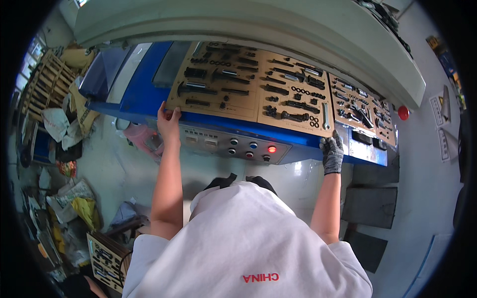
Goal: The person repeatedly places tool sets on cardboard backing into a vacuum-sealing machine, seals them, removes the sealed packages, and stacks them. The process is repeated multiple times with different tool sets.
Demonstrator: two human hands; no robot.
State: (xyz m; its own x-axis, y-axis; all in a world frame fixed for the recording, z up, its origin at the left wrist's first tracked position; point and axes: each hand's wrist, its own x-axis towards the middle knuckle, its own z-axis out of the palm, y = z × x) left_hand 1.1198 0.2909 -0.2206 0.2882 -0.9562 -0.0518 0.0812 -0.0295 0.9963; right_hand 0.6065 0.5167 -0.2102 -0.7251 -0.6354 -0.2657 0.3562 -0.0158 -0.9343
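Here's the bare left hand (169, 124) at the near left corner, gloved right hand (333, 155) at the near right, equally close; whether either grip is pinching, I can't tell. Just beyond, the brown two-section parts board (237, 110) stretches left to right between them on the blue bench (144, 87), pale machine beam (248, 27) behind.

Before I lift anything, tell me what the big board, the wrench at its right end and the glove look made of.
Big board: likely cardboard or fibreboard, judging by its plain tan face; I can't tell which.
Wrench: probably steel, bright silver with a smooth sheen, possibly plated.
Glove: knitted fabric, mottled grey and matte; its fibre is unclear.
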